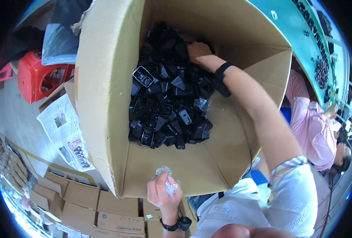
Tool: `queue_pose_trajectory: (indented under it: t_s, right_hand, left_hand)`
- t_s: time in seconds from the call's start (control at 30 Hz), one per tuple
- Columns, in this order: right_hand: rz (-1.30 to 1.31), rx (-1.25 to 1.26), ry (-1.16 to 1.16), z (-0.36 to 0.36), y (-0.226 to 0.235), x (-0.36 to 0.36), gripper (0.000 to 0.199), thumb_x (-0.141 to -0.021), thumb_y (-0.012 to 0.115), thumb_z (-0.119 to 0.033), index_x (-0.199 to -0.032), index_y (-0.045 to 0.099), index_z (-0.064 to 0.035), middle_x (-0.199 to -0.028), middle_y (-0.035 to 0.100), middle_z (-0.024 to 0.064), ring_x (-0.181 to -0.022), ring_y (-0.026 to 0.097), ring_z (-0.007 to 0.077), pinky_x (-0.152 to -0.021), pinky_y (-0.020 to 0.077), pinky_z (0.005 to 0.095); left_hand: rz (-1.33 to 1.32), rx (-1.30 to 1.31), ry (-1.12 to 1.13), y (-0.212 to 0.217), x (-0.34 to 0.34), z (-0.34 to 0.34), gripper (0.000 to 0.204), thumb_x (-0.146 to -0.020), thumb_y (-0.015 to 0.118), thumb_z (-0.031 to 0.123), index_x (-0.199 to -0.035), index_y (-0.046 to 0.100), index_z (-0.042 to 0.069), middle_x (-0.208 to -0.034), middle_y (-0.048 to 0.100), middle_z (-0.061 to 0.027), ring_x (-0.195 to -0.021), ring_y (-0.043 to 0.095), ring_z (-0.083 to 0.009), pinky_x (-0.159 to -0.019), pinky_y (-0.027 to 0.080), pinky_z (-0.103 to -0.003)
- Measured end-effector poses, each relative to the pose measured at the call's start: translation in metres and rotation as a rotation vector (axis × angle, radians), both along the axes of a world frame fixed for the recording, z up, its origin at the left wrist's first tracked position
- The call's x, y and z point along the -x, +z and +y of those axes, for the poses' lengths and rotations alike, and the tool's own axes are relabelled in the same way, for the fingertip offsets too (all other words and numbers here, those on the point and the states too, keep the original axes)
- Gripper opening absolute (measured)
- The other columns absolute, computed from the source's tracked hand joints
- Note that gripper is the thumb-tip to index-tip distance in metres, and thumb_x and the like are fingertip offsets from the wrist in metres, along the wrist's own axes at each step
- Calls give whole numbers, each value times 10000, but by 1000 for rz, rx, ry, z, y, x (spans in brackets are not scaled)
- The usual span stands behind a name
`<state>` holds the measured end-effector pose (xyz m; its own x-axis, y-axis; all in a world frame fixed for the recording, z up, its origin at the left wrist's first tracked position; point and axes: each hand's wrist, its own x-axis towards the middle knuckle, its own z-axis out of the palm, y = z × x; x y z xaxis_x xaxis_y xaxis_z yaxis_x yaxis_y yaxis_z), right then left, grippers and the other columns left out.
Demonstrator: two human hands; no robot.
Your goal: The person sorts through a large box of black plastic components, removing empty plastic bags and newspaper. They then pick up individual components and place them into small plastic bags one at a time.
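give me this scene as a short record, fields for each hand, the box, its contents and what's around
left hand: left hand grips a crumpled clear plastic bag at the box's near edge
right hand: right hand reaches deep into the pile, fingers among the parts
box: large cardboard box, flaps open
contents: heap of small black plastic parts
around: red stool, newspaper, smaller cartons, a person in pink at a green table

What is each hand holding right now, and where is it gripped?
Left hand clutches crumpled clear plastic wrap in its fist at the cardboard box edge. Right hand is buried among black plastic parts; whether it grips one cannot be told.
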<state>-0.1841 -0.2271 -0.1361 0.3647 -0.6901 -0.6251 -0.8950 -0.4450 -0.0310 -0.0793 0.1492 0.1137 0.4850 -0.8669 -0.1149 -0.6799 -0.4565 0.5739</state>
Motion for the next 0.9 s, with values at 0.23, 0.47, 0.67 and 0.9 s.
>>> queue_pose_trajectory:
  t_s: [0.23, 0.47, 0.67, 0.9]
  right_hand:
    - [28, -89, 167, -30, 14, 18, 331, -807, 585, -258, -992, 704, -10, -1107, 648, 230, -1065, 610, 372, -919, 479, 465]
    - [-497, 181, -339, -42, -85, 1, 436, -832, 602, -407, -1014, 701, -24, -1121, 641, 222, -1052, 601, 400, -926, 470, 463]
    - [-546, 169, -662, -35, -81, -19, 418, -837, 600, -465, -993, 726, -97, -1004, 694, 131, -1005, 628, 337, -906, 467, 412]
    - [-595, 249, -765, -31, -85, -16, 419, -823, 611, -480, -1015, 722, -125, -1078, 678, 106, -1042, 614, 325, -929, 458, 391]
  left_hand:
    - [-14, 5, 18, -3, 2, -4, 179, -795, 569, 7, -965, 623, -2, -814, 612, -151, -679, 579, -329, -598, 478, -399]
    - [-22, -17, 45, -4, 6, -2, 170, -797, 576, 11, -959, 627, 7, -779, 601, -145, -651, 564, -320, -568, 458, -390]
    - [-47, -53, 60, -4, 8, -2, 159, -789, 586, 7, -942, 628, 6, -754, 590, -140, -629, 554, -315, -553, 442, -394]
    - [-52, -37, 50, -2, 5, -3, 156, -788, 590, 12, -939, 627, 11, -752, 591, -142, -624, 552, -324, -550, 445, -396]
